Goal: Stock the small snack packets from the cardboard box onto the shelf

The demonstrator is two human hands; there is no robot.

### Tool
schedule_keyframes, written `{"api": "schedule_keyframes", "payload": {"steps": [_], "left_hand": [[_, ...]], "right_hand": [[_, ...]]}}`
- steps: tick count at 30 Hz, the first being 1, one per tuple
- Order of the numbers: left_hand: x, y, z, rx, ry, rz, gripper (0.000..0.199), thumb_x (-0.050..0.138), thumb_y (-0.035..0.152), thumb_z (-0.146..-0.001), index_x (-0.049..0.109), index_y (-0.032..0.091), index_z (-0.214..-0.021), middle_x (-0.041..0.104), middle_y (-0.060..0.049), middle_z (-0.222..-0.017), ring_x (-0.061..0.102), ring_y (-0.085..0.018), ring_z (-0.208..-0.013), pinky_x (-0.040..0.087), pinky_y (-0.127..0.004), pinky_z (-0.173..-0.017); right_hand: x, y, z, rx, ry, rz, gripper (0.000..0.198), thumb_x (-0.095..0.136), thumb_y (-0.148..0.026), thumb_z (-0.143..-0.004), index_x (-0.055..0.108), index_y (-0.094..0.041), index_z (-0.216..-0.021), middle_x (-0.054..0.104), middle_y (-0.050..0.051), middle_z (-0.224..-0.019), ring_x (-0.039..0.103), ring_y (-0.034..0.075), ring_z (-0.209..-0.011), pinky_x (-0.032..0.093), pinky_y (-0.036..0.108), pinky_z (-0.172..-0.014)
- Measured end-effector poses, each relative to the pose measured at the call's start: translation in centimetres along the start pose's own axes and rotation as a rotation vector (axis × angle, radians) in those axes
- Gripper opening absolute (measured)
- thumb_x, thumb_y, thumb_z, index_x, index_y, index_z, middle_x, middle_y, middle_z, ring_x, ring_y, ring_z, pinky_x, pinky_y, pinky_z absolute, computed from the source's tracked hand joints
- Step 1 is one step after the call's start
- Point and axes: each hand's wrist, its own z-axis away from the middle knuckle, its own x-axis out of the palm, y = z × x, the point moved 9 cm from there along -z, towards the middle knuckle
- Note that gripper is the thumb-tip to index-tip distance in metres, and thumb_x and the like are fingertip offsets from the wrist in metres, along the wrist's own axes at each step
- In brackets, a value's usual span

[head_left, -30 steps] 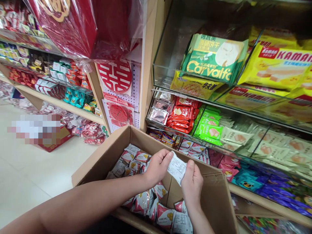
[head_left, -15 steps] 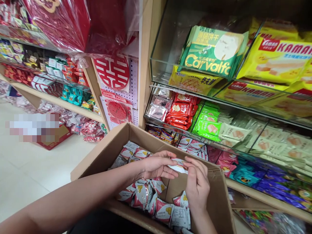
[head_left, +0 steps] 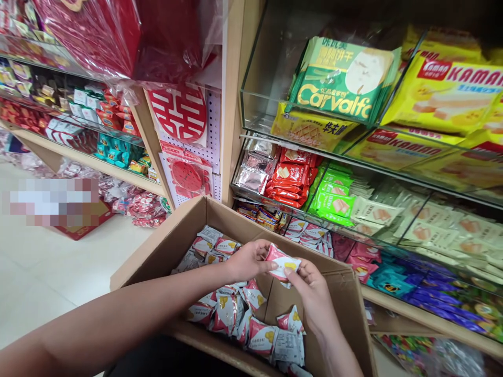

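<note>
Between both hands, above the cardboard box (head_left: 157, 246), is a small pink-and-white snack packet (head_left: 283, 262) with a yellow picture on it. My left hand (head_left: 251, 262) pinches its left end with thumb and fingers. At the other end, my right hand (head_left: 308, 283) grips it, thumb on the printed front. Inside the box lie several matching packets, such as a pink-and-white one (head_left: 261, 337) at the near side and a bunch (head_left: 212, 243) at the far left, partly hidden behind my left forearm.
Glass-fronted shelves hold red packets (head_left: 293, 175), green packets (head_left: 334, 193) and a green biscuit bag (head_left: 346, 78). Matching pink-and-white packets (head_left: 310, 233) fill a low compartment behind the box. A red box (head_left: 84, 222) rests on the tiled floor at left.
The packet has been turned so its printed front faces up toward me. Both hands have shifted their grip, with my right thumb now on the front. The view has moved slightly.
</note>
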Motion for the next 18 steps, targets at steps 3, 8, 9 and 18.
{"api": "schedule_keyframes", "payload": {"steps": [3,8,9,18], "left_hand": [[-1.5,1.4,0.1,0.092,0.105,-0.245,0.037,0.055,0.030,-0.075,0.045,0.014,-0.107,0.056,-0.001,-0.077,0.055,-0.010,-0.063,0.047,-0.026,-0.063],[-2.3,5.3,0.6,0.338,0.207,-0.920,0.050,0.047,0.015,-0.075,0.037,0.020,-0.124,0.034,-0.010,-0.130,0.053,-0.018,-0.099,0.047,-0.029,-0.080],[-2.5,5.4,0.5,0.321,0.215,-1.019,0.056,0.048,0.015,-0.074,0.033,0.020,-0.128,0.029,-0.011,-0.134,0.049,-0.021,-0.108,0.046,-0.031,-0.084],[-2.8,3.2,-0.2,0.096,0.131,-1.408,0.080,0.055,0.020,-0.070,0.013,0.018,-0.137,0.008,-0.016,-0.143,0.053,-0.030,-0.105,0.045,-0.038,-0.085]], "right_hand": [[-3.3,-2.6,-0.9,-0.144,0.099,0.188,0.045,0.068,-0.038,-0.065,0.051,-0.016,-0.100,0.063,0.008,-0.092,0.059,0.019,-0.079,0.046,0.031,-0.072],[-10.4,-6.5,-3.7,-0.376,0.359,0.852,0.036,0.057,-0.042,-0.069,0.054,-0.018,-0.096,0.062,0.008,-0.086,0.058,0.021,-0.073,0.043,0.033,-0.068],[-11.1,-6.1,-5.0,-0.338,0.328,0.998,0.035,0.054,-0.041,-0.070,0.056,-0.019,-0.096,0.062,0.008,-0.085,0.057,0.022,-0.073,0.042,0.034,-0.068],[-11.5,-0.3,-14.9,-0.016,0.002,1.027,0.021,0.063,-0.029,-0.058,0.063,-0.018,-0.076,0.063,0.003,-0.065,0.058,0.020,-0.062,0.045,0.029,-0.060]]}}
